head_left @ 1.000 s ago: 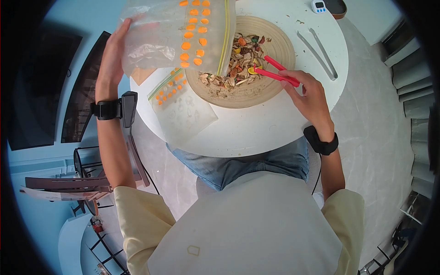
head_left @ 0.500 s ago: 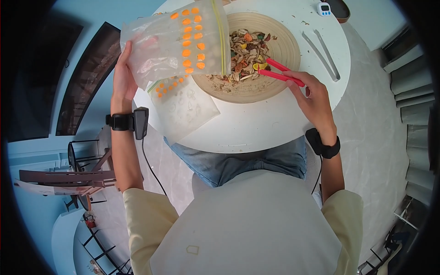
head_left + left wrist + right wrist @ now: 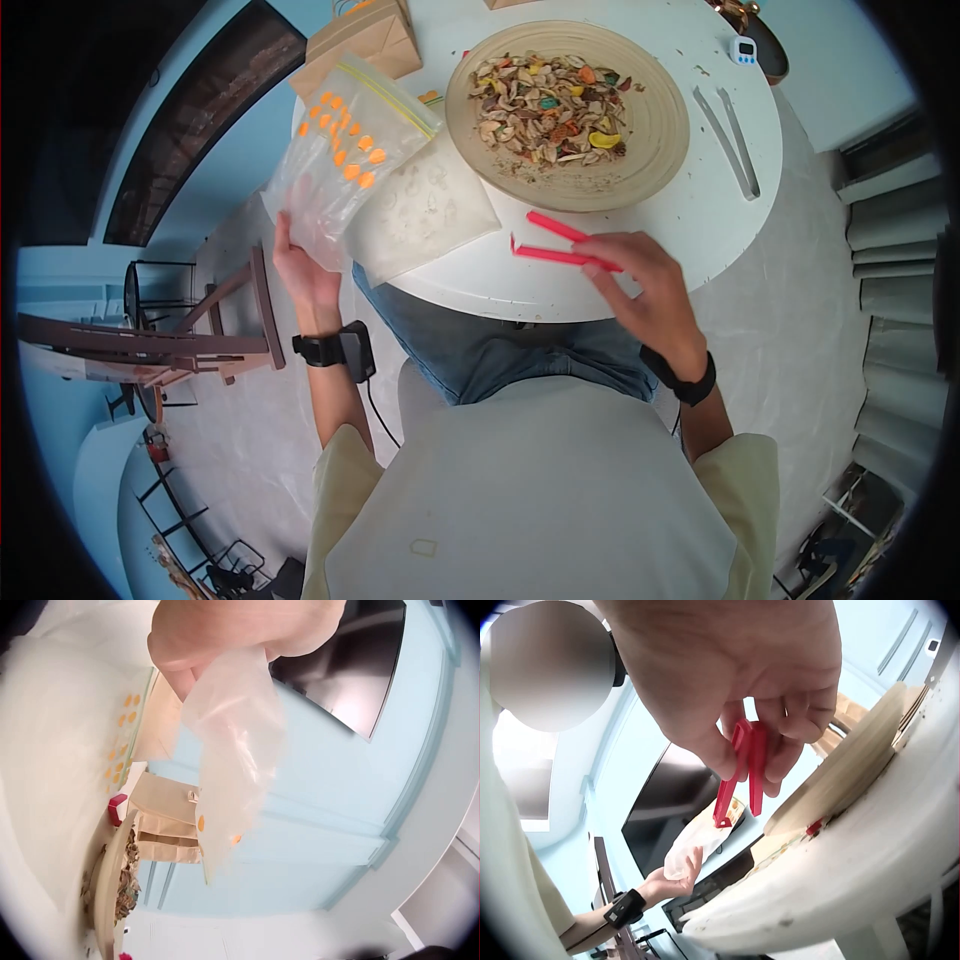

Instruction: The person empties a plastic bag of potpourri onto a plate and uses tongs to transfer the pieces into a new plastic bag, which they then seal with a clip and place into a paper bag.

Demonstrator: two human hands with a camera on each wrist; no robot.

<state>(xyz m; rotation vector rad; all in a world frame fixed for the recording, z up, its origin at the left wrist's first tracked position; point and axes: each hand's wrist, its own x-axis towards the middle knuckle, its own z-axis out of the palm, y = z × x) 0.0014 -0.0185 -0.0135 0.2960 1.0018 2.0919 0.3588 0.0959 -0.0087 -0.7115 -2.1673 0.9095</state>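
The left hand (image 3: 308, 275) grips the closed end of a plastic bag (image 3: 375, 118), with the plastic bunched at the fingers in the left wrist view. The bag tilts up and away from the hand at the tabletop's left edge, its yellow-green zip strip at the upper end and orange dots across its side. The right hand (image 3: 645, 285) pinches red tweezers (image 3: 550, 254) between thumb and fingers; their 2 arms stand apart, and the tips point left, above the tabletop (image 3: 720, 215) between the plate and the near edge.

Around each wrist is 1 black band (image 3: 318, 350).

Just right of the held bag, and partly covered by it, a flat plastic bag (image 3: 425, 215) lies near the tabletop's near left edge, reaching toward the plate. Beyond the tweezers sits the round wooden plate (image 3: 660, 160), bearing a loose heap of dried pieces (image 3: 550, 110): mostly brown and beige, with some orange, green and yellow bits. 1 bright yellow piece (image 3: 604, 140) lies on the heap's right side.

Right of the plate, metal tongs (image 3: 752, 190) lie with their arms spread and their joined end toward the near right. A white timer (image 3: 742, 50) is near the far right edge, beside a dark tray (image 3: 774, 65). At the far left stands a brown paper bag (image 3: 375, 50). Small crumbs dot the tabletop beside the plate.
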